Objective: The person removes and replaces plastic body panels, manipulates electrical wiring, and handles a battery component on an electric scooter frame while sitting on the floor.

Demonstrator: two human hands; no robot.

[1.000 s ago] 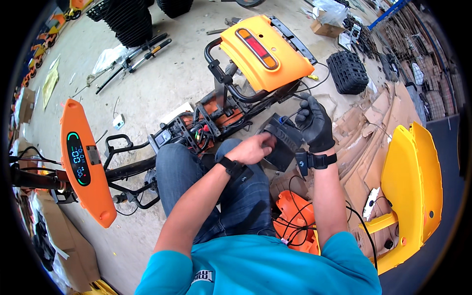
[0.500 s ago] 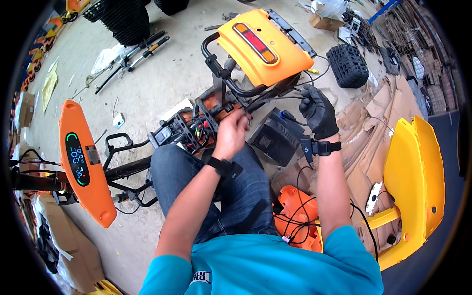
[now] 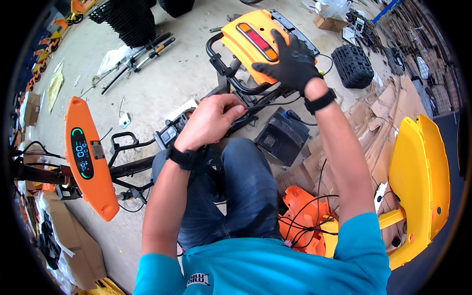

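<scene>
Fingers of the black-gloved right hand [image 3: 294, 64] are spread on the curved orange plastic panel [image 3: 244, 53], at one end of the black tubular metal frame [image 3: 132, 168]; better to press evenly. Bare left hand [image 3: 210, 119] curls over the frame; whether it pinches, I cannot tell

grey floor [image 3: 164, 91] — cardboard [image 3: 369, 135], black basket [image 3: 352, 67]

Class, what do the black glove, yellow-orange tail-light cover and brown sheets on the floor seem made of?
Glove: dull, flexible material, perhaps coated fabric; it fits snugly. Cover: probably plastic, with smooth curves and a sheen. Brown sheets: apparently cardboard, dull, with creases and ragged edges.
</scene>
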